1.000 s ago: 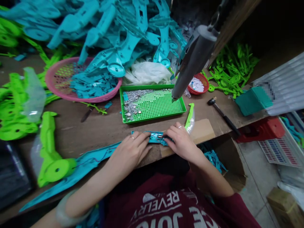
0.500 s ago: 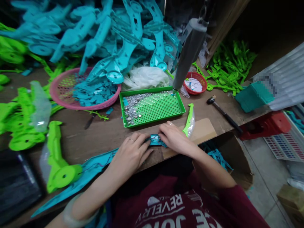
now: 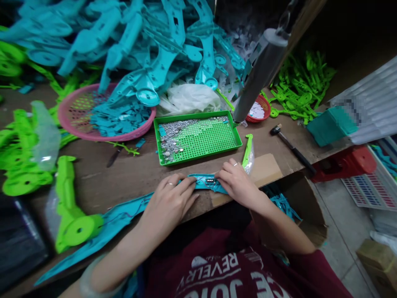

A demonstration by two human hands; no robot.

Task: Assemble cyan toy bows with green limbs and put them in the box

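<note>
A long teal plastic part (image 3: pixel 124 215) lies along the near edge of the wooden table (image 3: pixel 130 169), running from the lower left up to the middle. My left hand (image 3: pixel 169 200) presses on it with fingers together, a ring on one finger. My right hand (image 3: pixel 237 184) holds the part's right end, fingertips beside a small metal piece (image 3: pixel 210 181) set in the plastic. A green perforated tray (image 3: pixel 231 138) with several small silver parts sits just beyond both hands.
A grey tool (image 3: pixel 259 74) hangs over the tray's right corner. A pink basket (image 3: pixel 72 128) of teal pieces stands at the left, a small red basket (image 3: pixel 263 111) and a hammer (image 3: pixel 290 145) at the right. Teal parts (image 3: pixel 149 49) and green parts (image 3: pixel 300 91) are piled behind.
My right hand has shifted slightly right along the teal part, uncovering the small metal piece. The hanging grey tool has swung to the right. My left hand stays pressed down.
</note>
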